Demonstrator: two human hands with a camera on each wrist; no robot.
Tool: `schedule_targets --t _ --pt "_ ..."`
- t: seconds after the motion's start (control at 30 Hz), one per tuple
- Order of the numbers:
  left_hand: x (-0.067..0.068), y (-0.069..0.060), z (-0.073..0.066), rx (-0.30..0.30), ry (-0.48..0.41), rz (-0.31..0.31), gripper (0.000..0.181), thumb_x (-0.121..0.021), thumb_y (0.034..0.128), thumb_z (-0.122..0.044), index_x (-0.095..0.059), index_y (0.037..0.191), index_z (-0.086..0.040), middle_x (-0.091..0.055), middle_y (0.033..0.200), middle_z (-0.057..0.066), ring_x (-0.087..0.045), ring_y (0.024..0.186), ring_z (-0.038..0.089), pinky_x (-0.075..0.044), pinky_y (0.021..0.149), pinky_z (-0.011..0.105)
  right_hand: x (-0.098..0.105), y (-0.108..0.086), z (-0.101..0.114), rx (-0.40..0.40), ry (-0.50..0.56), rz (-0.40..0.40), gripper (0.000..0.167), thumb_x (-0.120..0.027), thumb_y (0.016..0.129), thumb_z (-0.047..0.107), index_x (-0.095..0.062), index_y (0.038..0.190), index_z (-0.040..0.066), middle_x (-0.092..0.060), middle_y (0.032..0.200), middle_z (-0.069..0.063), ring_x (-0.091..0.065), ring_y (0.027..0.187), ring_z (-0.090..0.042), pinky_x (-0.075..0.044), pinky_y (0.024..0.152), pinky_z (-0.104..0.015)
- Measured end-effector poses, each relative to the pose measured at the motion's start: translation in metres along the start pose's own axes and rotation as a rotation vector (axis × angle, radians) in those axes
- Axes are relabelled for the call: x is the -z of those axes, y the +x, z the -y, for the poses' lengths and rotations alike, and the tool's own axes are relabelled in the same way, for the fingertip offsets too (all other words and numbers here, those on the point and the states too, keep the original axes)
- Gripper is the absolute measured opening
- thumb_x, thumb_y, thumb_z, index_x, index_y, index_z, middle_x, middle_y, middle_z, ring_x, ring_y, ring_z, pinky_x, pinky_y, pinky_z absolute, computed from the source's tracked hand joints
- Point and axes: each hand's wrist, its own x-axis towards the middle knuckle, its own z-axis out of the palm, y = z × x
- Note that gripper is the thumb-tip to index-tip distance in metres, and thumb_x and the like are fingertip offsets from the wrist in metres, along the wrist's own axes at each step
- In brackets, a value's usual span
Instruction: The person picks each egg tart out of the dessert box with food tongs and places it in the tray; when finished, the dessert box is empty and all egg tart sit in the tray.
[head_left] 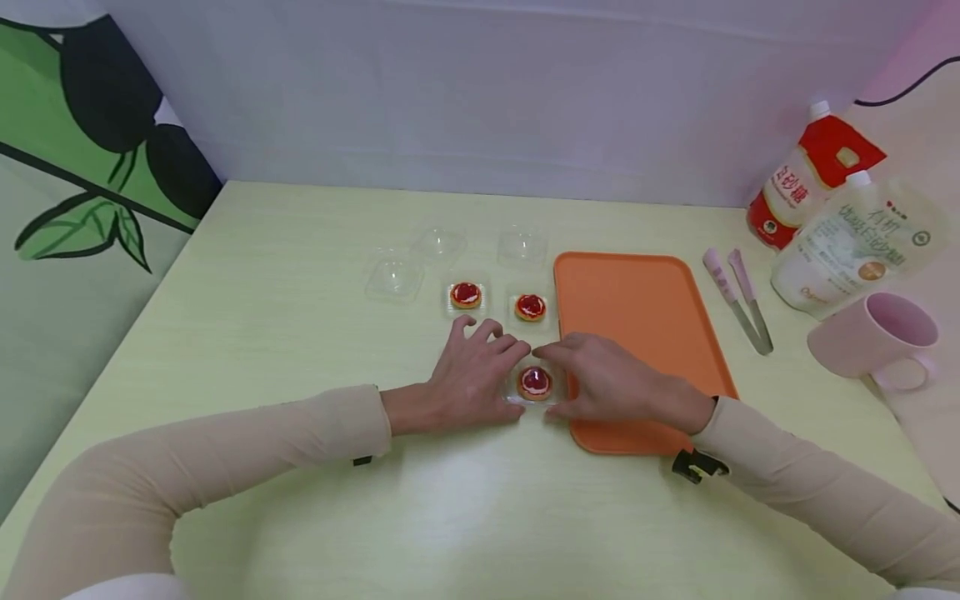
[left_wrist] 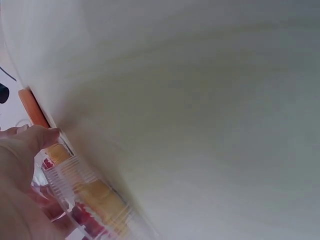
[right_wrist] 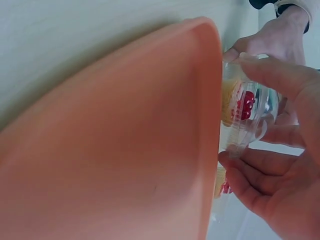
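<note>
A small tart with red topping (head_left: pixel 535 382) sits in a clear plastic box (right_wrist: pixel 262 117) with a domed lid over it, at the tray's left edge. My left hand (head_left: pixel 476 375) grips the box from the left, thumb at the near corner and fingers at the far side. From the right, my right hand (head_left: pixel 611 375) holds it likewise, thumb and fingers spread across its corners. Whether the lid is fully closed I cannot tell. Just beyond the hands, a left tart (head_left: pixel 466 294) and a right tart (head_left: pixel 530 307) stand in clear plastic bases.
An orange tray (head_left: pixel 637 308) lies under my right hand. Behind the tarts are clear lids (head_left: pixel 395 277). To the right are tongs (head_left: pixel 738 300), a pink mug (head_left: pixel 847 342), a red-and-white pouch (head_left: pixel 787 196) and a pale pouch (head_left: pixel 847 250).
</note>
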Motion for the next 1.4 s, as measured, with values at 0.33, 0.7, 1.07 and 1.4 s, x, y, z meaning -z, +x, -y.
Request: schedule_targets --t 0.33,0.7,1.07,1.4 --pt "0.0 0.003 0.001 0.014 -0.012 0.026 0.064 -0.082 0.07 -0.053 -0.061 0.123 -0.023 -0.072 0.11 -0.005 -0.051 0.113 0.019 -0.03 0.105 0.056 0.004 0.002 -0.007 0.032 0.076 -0.006 0.071 -0.084 0.078 0.039 -0.06 0.136 0.008 -0.071 0.113 0.0 -0.059 0.092 -0.013 -0.048 0.078 -0.032" --pt "0.0 0.002 0.0 0.017 -0.019 0.063 0.068 -0.081 0.0714 -0.053 -0.058 0.128 -0.021 -0.067 0.116 -0.003 -0.05 0.117 0.02 -0.029 0.107 0.056 0.005 0.004 -0.012 -0.011 0.124 0.044 0.073 -0.086 0.077 0.039 -0.058 0.137 0.008 -0.067 0.126 -0.003 -0.06 0.102 -0.017 -0.05 0.086 -0.037" --pt "0.005 0.002 0.002 0.03 -0.124 0.139 0.09 -0.083 0.0684 -0.059 -0.048 0.142 -0.021 -0.061 0.125 0.0 -0.048 0.125 0.02 -0.026 0.109 0.057 0.016 0.002 -0.017 -0.059 0.16 0.067 0.073 -0.086 0.078 0.034 -0.056 0.14 0.01 -0.065 0.128 -0.002 -0.059 0.115 -0.021 -0.048 0.101 -0.045" --pt "0.008 0.004 0.003 0.038 -0.188 0.138 0.088 -0.081 0.073 -0.056 -0.048 0.145 -0.017 -0.063 0.132 -0.002 -0.048 0.128 0.02 -0.025 0.11 0.057 0.031 -0.003 -0.03 -0.077 0.177 0.049 0.078 -0.088 0.074 0.036 -0.056 0.14 0.009 -0.065 0.127 -0.002 -0.059 0.115 -0.022 -0.05 0.097 -0.046"
